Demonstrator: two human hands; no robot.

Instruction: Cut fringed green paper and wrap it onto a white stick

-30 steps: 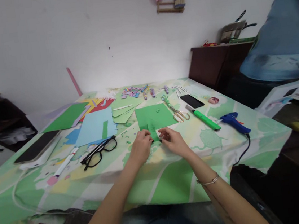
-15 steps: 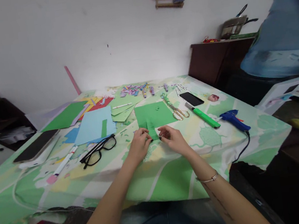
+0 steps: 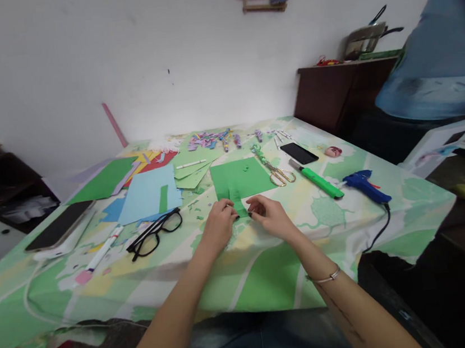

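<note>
A narrow strip of green paper point(image 3: 238, 203) stands between my hands near the table's front edge. My left hand point(image 3: 221, 221) pinches its left side with fingertips curled in. On the right side, my right hand point(image 3: 268, 216) has thumb and forefinger closed on the strip's lower part. The strip's outline blurs into the green sheet point(image 3: 241, 177) lying flat just behind it, with a few small green curls on top. Gold-handled scissors point(image 3: 282, 176) lie right of that sheet, their blades by a green curled piece point(image 3: 257, 151).
Left are black glasses point(image 3: 155, 234), light blue paper point(image 3: 148, 194), a marker point(image 3: 105, 248) and a phone point(image 3: 60, 226). Right lie a green utility knife point(image 3: 321, 181), a second phone point(image 3: 299, 153) and a corded blue glue gun point(image 3: 366, 186). Purple paper bits point(image 3: 207, 139) lie at the back.
The whole view has shifted slightly to the right in the picture. Both hands keep almost the same pose around the green paper strip.
</note>
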